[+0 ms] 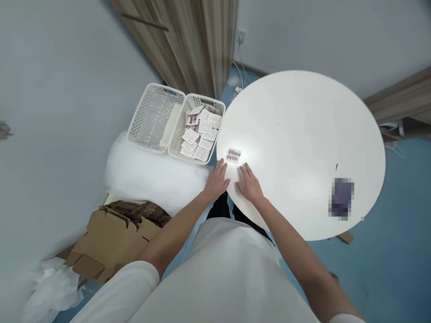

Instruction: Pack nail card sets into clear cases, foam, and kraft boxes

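A small blister pack (pixel 233 155) with purple pieces lies near the left edge of a round white table (pixel 303 134). My left hand (pixel 217 178) rests flat at the table's edge, fingers stretched out, just below and left of the pack. My right hand (pixel 249 183) lies flat on the table right beside it, fingers open and pointing toward the pack. Neither hand holds anything.
Two white plastic baskets stand left of the table: one (pixel 198 130) holds several packs and cards, the other (pixel 153 117) holds clear plastic. They sit on a white padded surface (pixel 144 175). Cardboard boxes (pixel 111 235) lie on the floor at lower left. A dark blurred object (pixel 341 197) lies on the table's right.
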A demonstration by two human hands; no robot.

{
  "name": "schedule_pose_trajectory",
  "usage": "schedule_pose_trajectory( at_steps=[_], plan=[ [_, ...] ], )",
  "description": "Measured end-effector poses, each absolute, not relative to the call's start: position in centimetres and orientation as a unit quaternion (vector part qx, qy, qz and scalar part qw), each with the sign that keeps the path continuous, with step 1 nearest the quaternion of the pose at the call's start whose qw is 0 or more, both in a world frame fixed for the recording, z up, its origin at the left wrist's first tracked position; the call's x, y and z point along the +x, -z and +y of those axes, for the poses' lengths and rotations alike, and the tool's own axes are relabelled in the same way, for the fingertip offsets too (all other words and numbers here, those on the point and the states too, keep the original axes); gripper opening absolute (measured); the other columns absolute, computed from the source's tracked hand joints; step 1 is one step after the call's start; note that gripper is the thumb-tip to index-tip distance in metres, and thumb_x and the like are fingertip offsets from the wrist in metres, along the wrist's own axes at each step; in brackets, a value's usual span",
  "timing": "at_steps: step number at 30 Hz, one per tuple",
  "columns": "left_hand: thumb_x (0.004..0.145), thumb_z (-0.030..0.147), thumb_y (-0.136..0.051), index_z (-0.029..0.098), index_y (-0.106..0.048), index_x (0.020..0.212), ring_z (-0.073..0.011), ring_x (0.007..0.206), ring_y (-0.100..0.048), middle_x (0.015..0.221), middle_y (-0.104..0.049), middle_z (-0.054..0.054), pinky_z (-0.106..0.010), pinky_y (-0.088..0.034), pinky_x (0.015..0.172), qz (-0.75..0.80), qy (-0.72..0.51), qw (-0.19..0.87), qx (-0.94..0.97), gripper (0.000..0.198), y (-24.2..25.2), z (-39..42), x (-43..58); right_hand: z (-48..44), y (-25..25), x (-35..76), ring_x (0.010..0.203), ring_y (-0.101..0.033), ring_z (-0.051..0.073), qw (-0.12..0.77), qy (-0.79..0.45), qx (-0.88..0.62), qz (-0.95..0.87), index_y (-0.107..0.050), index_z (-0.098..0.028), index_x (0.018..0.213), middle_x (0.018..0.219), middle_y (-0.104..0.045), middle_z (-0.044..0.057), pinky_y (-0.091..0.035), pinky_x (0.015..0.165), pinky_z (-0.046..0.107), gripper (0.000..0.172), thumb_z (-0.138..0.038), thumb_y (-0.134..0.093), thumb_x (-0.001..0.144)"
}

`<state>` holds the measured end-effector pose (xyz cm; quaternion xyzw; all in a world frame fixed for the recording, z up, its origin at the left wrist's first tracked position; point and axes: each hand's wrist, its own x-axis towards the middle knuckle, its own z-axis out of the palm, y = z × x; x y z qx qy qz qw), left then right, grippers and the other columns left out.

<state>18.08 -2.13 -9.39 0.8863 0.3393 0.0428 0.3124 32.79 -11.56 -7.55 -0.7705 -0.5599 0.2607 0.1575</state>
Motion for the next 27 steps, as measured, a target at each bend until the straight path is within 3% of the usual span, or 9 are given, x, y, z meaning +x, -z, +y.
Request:
schedule_pose_trajectory(
  at_steps=[5, 8, 10, 17, 27],
  plan=[
    [0.081, 0.030, -0.043, 0.015, -0.039, 0.126, -0.0287, 0.130, -0.023, 0.138, -0.033, -0.014, -0.050, -0.024, 0.101, 0.379, -0.054, 0.343, 0.858, 0.047, 6.5, -7.2, 15.0, -18.3, 5.2, 32.0, 0.099, -0.055, 0.022, 0.242, -0.319, -0.751, -0.525, -0.023, -0.023, 0.135, 0.142, -0.024, 0.012, -0.047, 0.080, 0.039, 0.059, -0.029, -0.042, 0.079],
    [0.081, 0.033, -0.045, 0.019, -0.045, 0.122, -0.0265, 0.114, -0.046, 0.123, -0.051, -0.012, -0.044, -0.038, 0.093, 0.402, -0.065, 0.426, 0.808, 0.043, 5.1, -10.7, 14.0, -21.7, 4.4, 31.9, 0.087, -0.059, 0.018, 0.278, -0.344, -0.748, -0.496, -0.026, -0.028, 0.133, 0.137, -0.032, 0.009, -0.049, 0.077, 0.038, 0.055, -0.031, -0.042, 0.080],
    [0.080, 0.036, -0.046, 0.021, -0.047, 0.119, -0.0250, 0.106, -0.053, 0.116, -0.056, -0.010, -0.041, -0.043, 0.088, 0.418, -0.082, 0.468, 0.774, 0.042, 4.2, -12.6, 14.1, -23.1, 4.1, 32.1, 0.085, -0.059, 0.017, 0.291, -0.352, -0.747, -0.482, -0.028, -0.028, 0.132, 0.132, -0.039, 0.008, -0.049, 0.077, 0.038, 0.053, -0.031, -0.041, 0.080],
    [0.082, 0.038, -0.044, 0.019, -0.050, 0.117, -0.0212, 0.097, -0.057, 0.112, -0.059, -0.009, -0.033, -0.047, 0.078, 0.434, -0.094, 0.491, 0.749, 0.041, 1.1, -16.2, 14.8, -25.2, 3.4, 32.5, 0.082, -0.059, 0.015, 0.294, -0.379, -0.729, -0.488, -0.037, -0.024, 0.127, 0.116, -0.054, 0.007, -0.048, 0.076, 0.034, 0.050, -0.031, -0.043, 0.078],
    [0.081, 0.034, -0.044, 0.020, -0.053, 0.113, -0.0198, 0.092, -0.057, 0.109, -0.059, -0.007, -0.031, -0.046, 0.077, 0.434, -0.131, 0.411, 0.791, 0.035, 0.0, -15.7, 10.2, -22.9, 2.0, 31.3, 0.077, -0.061, 0.016, 0.241, -0.391, -0.667, -0.587, -0.053, -0.022, 0.110, 0.104, -0.061, 0.006, -0.047, 0.073, 0.032, 0.036, -0.033, -0.045, 0.076]
  ],
)
